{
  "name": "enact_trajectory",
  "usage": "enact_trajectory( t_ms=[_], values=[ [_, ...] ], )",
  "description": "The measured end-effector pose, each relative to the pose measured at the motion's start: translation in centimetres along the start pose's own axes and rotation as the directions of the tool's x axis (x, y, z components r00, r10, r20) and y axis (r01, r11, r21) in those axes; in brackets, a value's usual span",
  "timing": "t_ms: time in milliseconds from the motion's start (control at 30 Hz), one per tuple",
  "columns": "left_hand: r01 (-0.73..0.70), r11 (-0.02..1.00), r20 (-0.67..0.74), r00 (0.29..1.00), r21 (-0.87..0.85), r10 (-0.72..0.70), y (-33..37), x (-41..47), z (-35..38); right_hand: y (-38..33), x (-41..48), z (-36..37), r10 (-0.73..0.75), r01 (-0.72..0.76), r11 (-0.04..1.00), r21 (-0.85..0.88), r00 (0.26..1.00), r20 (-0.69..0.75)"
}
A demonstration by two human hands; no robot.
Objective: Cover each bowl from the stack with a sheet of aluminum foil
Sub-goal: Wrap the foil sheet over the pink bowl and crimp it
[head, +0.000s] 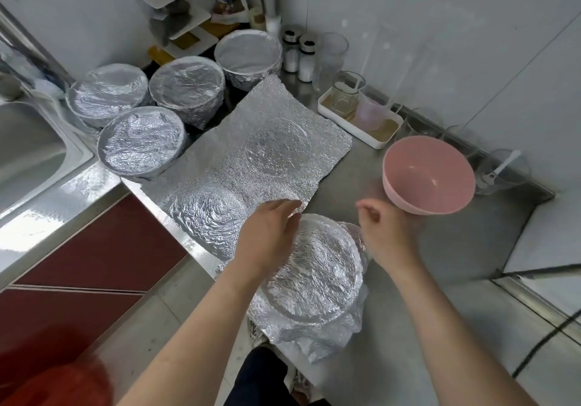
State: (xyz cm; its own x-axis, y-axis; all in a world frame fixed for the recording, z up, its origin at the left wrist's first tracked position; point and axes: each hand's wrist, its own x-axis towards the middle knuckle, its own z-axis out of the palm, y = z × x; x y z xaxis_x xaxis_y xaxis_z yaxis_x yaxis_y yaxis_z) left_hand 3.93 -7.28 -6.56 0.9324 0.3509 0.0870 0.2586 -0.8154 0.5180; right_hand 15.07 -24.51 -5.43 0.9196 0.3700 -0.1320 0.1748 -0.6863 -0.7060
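From the head camera, I take the flat foil sheet [251, 154] spread on the steel counter [424, 273] as my marker. Beyond its far-left edge stand four covered bowls, each wrapped tight over the rim: one at the far corner [248, 55], one beside it [187, 86], one further left [108, 94] near the sink [31, 154], and one touching the sheet's left edge [141, 139]. At the sheet's near corner, right in front of me, sits the fifth covered bowl [314, 273]. Its foil is pulled flat across the top and crimped down the sides, with loose crumpled skirt hanging on my side. To the right of the sheet, apart from it, the pink bowl [429, 174] stands bare and upright. So I judge five done and that one left, with the flat sheet ready for it.

My left hand [267, 232] is spread with the fingers fairly straight, lying over the fifth bowl's far-left rim. Its fingertips reach the sheet's near corner, and it grips nothing. Whether it presses the foil or hangs just above it I cannot tell. My right hand [385, 226] is over the bowl's far-right rim, between it and the pink bowl. Its fingers are loosely curled and blurred, and I see nothing held in them.
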Motion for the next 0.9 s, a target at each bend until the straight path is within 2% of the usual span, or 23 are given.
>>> enact_trajectory(
  t_ms=[67,167,300,500,567,667,800,900],
  values=[
    [-0.053,0.998,0.022,0.998,-0.023,0.054,0.7,0.6,0.5,1.7,-0.7,-1.1,0.054,-0.057,0.992,-0.109,0.998,-0.028],
    [-0.098,0.995,0.085,0.991,-0.021,0.1,1.1,1.2,1.4,2.9,-2.0,-1.9,0.147,-0.123,0.959,-0.257,0.986,0.076],
    [-0.057,0.998,0.082,0.995,-0.04,0.06,1.2,1.1,1.6,3.0,-2.7,-1.0,0.24,-0.211,0.955,-0.209,0.963,0.122],
    [0.035,0.999,0.088,0.995,0.021,-0.036,1.0,-0.2,1.1,0.9,-2.1,0.5,0.158,-0.167,0.985,0.039,0.974,0.161],
    [0.03,0.999,0.081,0.996,0.015,-0.031,1.1,-0.7,1.0,0.5,-1.6,1.1,0.12,-0.126,0.992,0.018,0.976,0.184],
    [-0.076,0.997,0.013,0.997,-0.024,0.077,1.4,-0.6,1.1,0.3,-1.2,1.7,0.09,-0.09,0.996,-0.012,0.981,0.17],
    [-0.196,0.98,0.085,0.976,-0.038,0.198,1.9,0.6,2.1,0.1,-1.7,1.7,0.041,-0.032,0.997,-0.068,0.99,0.134],
    [-0.179,0.983,0.125,0.975,-0.049,0.184,2.0,1.3,2.7,-0.1,-2.0,1.9,0.014,-0.002,0.997,-0.08,0.988,0.151]
  ],
)
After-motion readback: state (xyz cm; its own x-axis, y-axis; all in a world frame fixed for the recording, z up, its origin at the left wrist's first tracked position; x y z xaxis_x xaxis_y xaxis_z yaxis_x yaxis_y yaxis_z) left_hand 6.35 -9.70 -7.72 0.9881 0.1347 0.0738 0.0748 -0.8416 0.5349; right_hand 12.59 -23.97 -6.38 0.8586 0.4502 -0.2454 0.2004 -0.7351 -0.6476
